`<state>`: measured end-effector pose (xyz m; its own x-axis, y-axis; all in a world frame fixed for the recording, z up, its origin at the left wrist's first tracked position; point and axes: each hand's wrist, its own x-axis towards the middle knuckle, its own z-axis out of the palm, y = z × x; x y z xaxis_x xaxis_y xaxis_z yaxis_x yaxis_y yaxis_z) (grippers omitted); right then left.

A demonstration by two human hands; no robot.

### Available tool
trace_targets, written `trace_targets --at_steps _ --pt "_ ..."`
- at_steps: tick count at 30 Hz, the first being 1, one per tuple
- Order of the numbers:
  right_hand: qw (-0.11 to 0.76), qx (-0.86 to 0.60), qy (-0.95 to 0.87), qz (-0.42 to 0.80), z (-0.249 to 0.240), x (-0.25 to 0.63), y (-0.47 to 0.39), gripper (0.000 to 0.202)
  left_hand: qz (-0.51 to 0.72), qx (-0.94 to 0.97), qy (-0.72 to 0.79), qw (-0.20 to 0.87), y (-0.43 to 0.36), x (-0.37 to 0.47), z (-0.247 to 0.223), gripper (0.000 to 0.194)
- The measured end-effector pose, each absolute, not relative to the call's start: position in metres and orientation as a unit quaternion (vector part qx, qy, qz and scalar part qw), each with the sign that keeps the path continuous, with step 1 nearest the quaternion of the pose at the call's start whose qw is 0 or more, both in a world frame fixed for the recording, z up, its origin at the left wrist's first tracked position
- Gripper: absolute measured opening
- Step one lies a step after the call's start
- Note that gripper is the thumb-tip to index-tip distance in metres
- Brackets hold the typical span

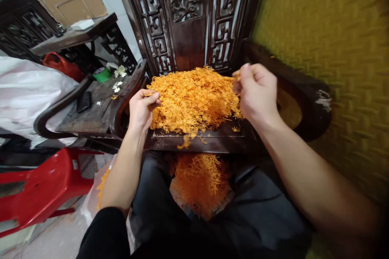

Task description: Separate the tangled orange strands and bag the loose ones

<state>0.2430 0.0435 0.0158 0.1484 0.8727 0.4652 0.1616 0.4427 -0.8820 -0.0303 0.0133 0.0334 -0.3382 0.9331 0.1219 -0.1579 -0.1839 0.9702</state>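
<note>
A large heap of thin, tangled orange pieces [194, 99] covers the seat of a dark carved wooden chair [190, 42]. At the heap's left edge, my left hand [142, 107] pinches a thin orange piece between thumb and fingertips. My right hand [257, 91] is closed at the right edge of the heap, with a bit of orange showing at its fingertips. A few loose strands hang over the front edge of the seat. More orange strands [202, 174] lie lower down, between the knees.
Left of the heap, a dark wooden surface [88, 115] holds a black object, a green roll [102, 74] and white flowers [120, 71]. A red plastic stool [45, 182] stands at lower left, near a bag with orange pieces. Yellow-green textured material [328, 48] fills the right side.
</note>
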Motion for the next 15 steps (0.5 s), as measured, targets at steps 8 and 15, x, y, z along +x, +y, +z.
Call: trace_targets --at_steps 8,15 --pt "0.481 -0.335 -0.681 0.439 0.015 0.208 0.012 0.034 0.635 0.413 0.452 0.471 0.006 -0.018 0.032 0.024" --pt "0.433 -0.350 -0.785 0.271 0.012 0.179 0.009 0.018 0.637 0.449 0.429 0.457 0.002 -0.006 0.031 0.033"
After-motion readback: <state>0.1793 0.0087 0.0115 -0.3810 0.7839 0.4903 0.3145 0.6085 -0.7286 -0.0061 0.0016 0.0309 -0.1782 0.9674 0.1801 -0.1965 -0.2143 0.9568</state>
